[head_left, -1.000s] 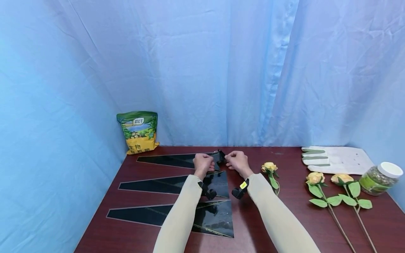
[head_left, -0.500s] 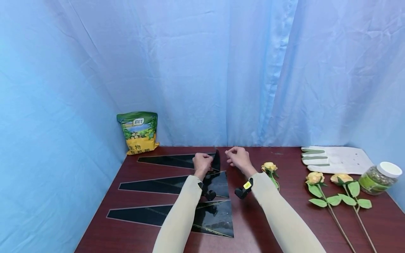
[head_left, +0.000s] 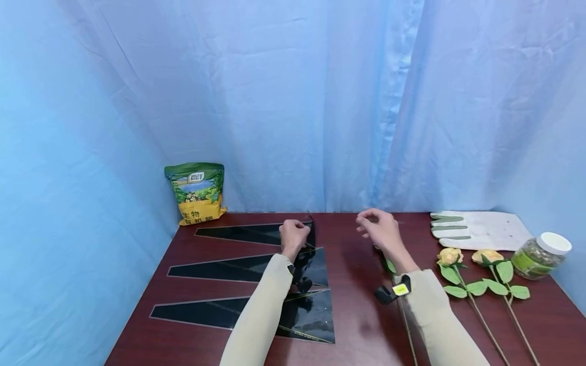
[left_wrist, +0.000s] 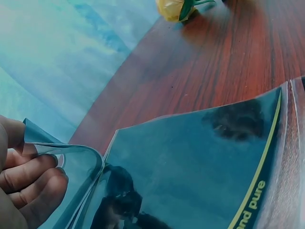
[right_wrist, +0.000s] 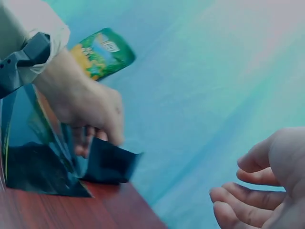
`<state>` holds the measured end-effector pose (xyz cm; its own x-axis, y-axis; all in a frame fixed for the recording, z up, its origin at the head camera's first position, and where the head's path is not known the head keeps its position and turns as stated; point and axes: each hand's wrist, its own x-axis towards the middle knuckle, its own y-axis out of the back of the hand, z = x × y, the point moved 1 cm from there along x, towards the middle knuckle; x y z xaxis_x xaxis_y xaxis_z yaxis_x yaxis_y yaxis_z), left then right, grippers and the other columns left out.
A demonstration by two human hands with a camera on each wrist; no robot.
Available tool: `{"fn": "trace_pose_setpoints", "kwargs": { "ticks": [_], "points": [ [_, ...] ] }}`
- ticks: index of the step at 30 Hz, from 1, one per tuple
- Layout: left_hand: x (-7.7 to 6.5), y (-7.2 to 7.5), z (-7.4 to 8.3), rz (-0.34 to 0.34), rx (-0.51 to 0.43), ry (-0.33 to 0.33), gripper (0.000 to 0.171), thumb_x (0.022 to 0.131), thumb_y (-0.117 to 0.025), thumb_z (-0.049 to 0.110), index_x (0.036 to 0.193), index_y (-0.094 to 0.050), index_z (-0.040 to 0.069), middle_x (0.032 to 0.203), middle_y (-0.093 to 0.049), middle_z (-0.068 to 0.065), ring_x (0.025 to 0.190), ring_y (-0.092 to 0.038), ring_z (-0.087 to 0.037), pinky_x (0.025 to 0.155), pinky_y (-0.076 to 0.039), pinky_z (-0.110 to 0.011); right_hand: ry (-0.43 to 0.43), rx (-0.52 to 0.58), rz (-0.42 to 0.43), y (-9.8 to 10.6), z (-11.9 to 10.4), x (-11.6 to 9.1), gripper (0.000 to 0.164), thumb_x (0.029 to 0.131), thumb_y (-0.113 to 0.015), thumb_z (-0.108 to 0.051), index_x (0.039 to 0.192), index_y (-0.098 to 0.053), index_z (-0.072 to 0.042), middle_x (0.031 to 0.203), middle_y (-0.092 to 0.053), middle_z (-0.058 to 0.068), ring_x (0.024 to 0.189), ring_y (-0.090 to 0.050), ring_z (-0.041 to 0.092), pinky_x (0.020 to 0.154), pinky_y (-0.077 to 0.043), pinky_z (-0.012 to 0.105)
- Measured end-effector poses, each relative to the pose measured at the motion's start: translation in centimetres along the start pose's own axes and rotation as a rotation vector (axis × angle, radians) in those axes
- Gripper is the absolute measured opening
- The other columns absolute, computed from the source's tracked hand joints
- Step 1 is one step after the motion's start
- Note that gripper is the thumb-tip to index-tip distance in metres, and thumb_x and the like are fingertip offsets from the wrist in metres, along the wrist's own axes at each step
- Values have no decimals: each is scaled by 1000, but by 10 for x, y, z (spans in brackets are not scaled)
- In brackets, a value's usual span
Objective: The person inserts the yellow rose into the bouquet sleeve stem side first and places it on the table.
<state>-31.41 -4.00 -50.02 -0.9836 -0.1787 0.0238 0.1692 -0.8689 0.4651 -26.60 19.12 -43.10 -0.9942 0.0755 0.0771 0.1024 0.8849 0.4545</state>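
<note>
In the head view, my left hand [head_left: 294, 238] pinches the wide end of the farthest black flower sleeve [head_left: 242, 232], a tapered sheet of clear-edged plastic. Its mouth bends up beside the fingers, as the right wrist view shows of the raised sleeve edge [right_wrist: 112, 163]. Nearer to me lie a middle sleeve [head_left: 215, 269] and a near sleeve [head_left: 197, 310], both flat with wide ends to the right. My right hand [head_left: 381, 231] hovers with loosely bent fingers and holds nothing. Under it runs a single rose stem [head_left: 406, 320], its bloom mostly hidden by the hand.
A green and yellow bag [head_left: 196, 193] stands at the back left. To the right lie two yellow roses, one left rose [head_left: 450, 256] and one right rose [head_left: 487, 256], a white glove [head_left: 487, 231] and a white-lidded jar [head_left: 537, 258]. Blue curtains [head_left: 274, 112] close off the back.
My right hand has come away from the sleeve's mouth and swung right, over the single rose. The left hand stays on the far sleeve, and the head view has shifted slightly.
</note>
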Motion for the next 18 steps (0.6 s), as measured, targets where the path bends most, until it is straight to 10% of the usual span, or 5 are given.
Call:
{"fn": "trace_pose_setpoints", "kwargs": {
  "ticks": [5, 18],
  "points": [
    [-1, -4, 0, 10, 3, -11, 17, 88, -66, 14, 74, -72, 6, 63, -68, -7, 47, -61, -16, 48, -50, -26, 37, -190, 89, 33, 9, -25, 27, 98, -61, -29, 113, -70, -8, 95, -77, 15, 68, -65, 0, 69, -54, 27],
    [-5, -8, 2, 27, 34, -88, 23, 85, -66, 11, 63, -59, 11, 53, -48, 1, 50, -47, -15, 51, -37, -26, -47, -434, -32, 61, 50, -99, 41, 95, -64, -26, 122, -62, 6, 106, -73, 22, 94, -71, 33, 77, -55, 42]
  ]
}}
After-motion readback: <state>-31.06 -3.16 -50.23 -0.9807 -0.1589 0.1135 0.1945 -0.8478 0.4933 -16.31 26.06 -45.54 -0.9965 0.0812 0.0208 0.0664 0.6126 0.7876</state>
